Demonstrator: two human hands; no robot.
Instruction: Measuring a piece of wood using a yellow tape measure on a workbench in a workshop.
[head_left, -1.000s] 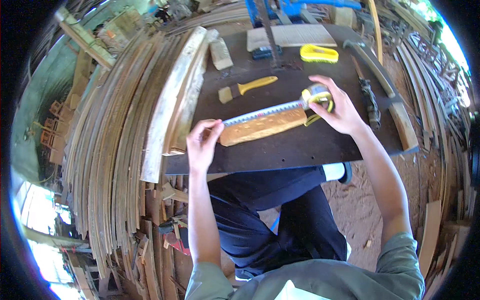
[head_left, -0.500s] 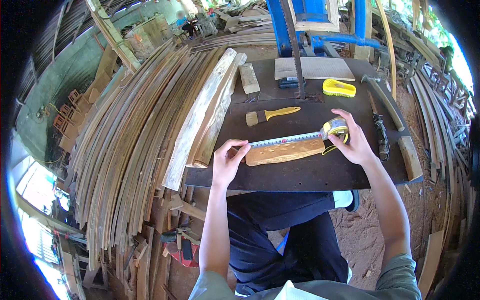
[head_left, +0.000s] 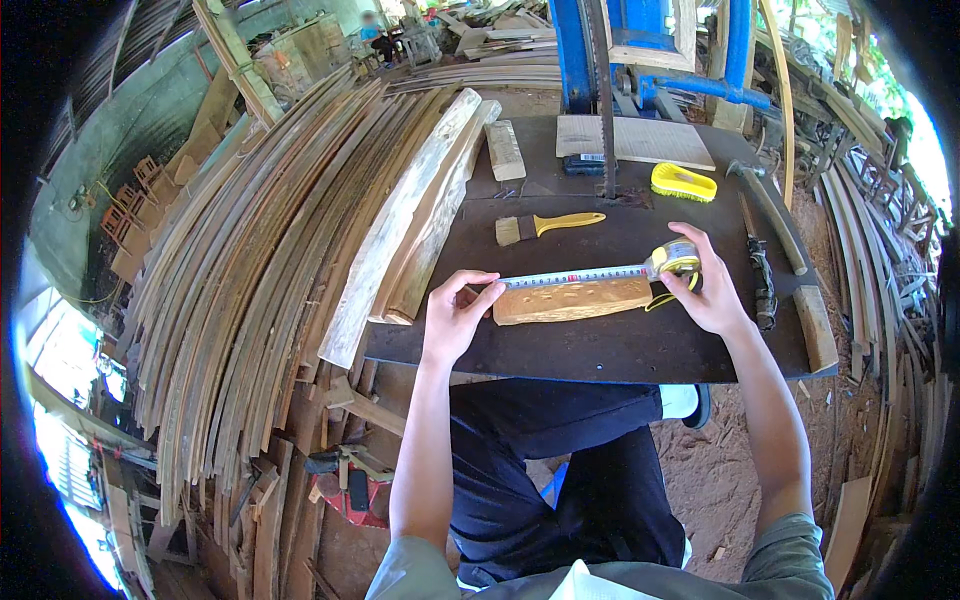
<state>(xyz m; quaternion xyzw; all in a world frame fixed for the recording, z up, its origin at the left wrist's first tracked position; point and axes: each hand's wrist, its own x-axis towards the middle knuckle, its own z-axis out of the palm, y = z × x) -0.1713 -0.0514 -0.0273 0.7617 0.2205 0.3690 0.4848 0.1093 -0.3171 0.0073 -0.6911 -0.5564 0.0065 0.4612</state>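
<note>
A short wooden block (head_left: 572, 301) lies on the dark machine table (head_left: 530, 350) in front of me. Along its far top edge stretches the blade of a tape measure (head_left: 677, 258). My left hand (head_left: 460, 312) pinches the blade's free end at the block's left end. The tape's yellow and silver case is gripped by my right hand (head_left: 708, 285), just past the block's right end, with a yellow strap hanging from it. Beyond the block lies a paintbrush (head_left: 548, 227) with a yellow handle.
An upright saw blade (head_left: 606, 110) passes through the table, below a blue machine frame (head_left: 578, 60). A yellow brush (head_left: 684, 182), a hammer (head_left: 768, 215) and a wood offcut (head_left: 815, 328) lie on the right. Long boards (head_left: 260, 270) are stacked at left. A person (head_left: 376, 38) sits far back.
The view has shifted slightly. Both hands keep the tape stretched along the block, with little visible movement.
</note>
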